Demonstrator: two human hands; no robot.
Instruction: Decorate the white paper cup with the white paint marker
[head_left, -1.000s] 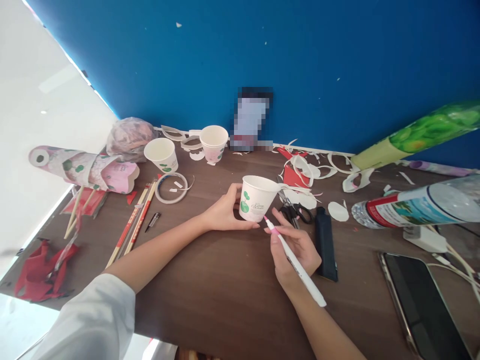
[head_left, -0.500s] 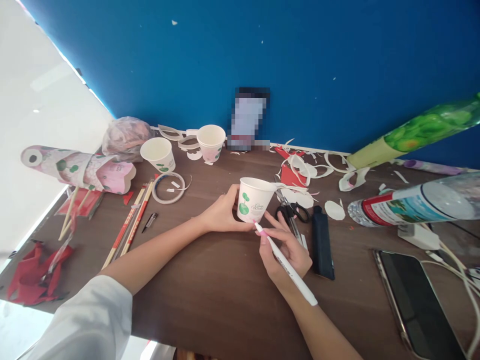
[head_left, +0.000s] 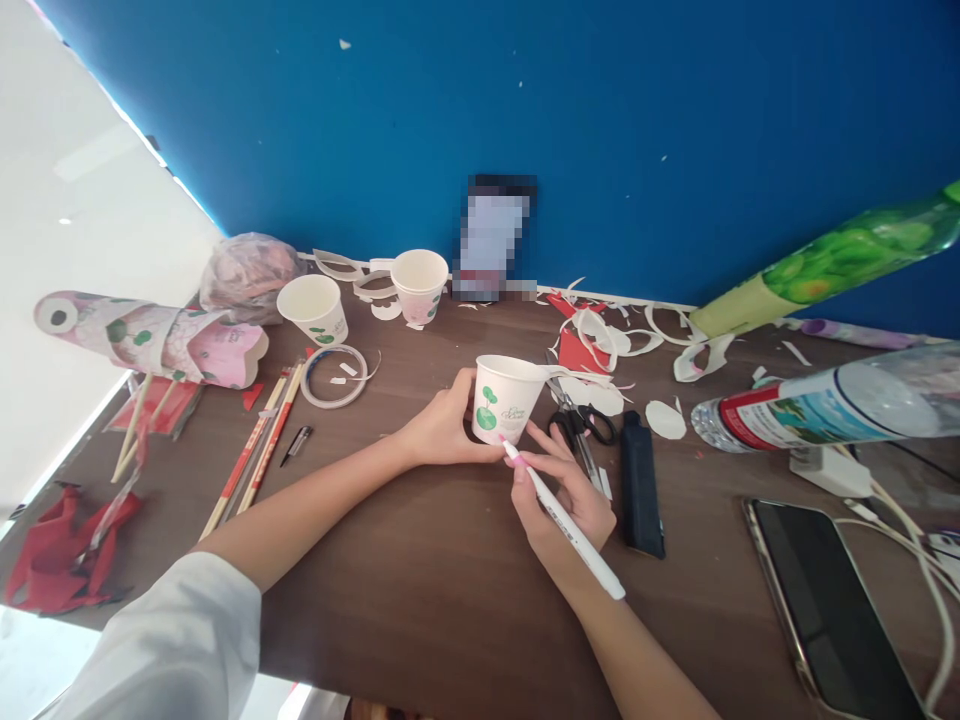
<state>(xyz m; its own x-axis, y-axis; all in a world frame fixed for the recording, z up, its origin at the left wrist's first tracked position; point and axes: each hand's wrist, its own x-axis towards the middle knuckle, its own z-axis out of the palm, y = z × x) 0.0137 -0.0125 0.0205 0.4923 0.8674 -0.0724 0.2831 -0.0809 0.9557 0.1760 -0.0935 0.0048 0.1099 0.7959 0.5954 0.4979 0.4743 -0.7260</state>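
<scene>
Left grip (head_left: 444, 428): curled round upright cup (head_left: 506, 398) | right grip (head_left: 568, 505): pinching marker (head_left: 571, 532) | marker axis: slanted, pointing away-left

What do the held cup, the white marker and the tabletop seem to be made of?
Cup: probably paper, smooth and fairly matt, judging by its rolled rim and printed green leaves. Marker: likely smooth plastic, given the even white barrel. Tabletop: wood or laminate, unclear which, with faint brown grain and a soft sheen.

Scissors (head_left: 577, 412) lie between cup (head_left: 507, 398) and pouch (head_left: 642, 490).
</scene>
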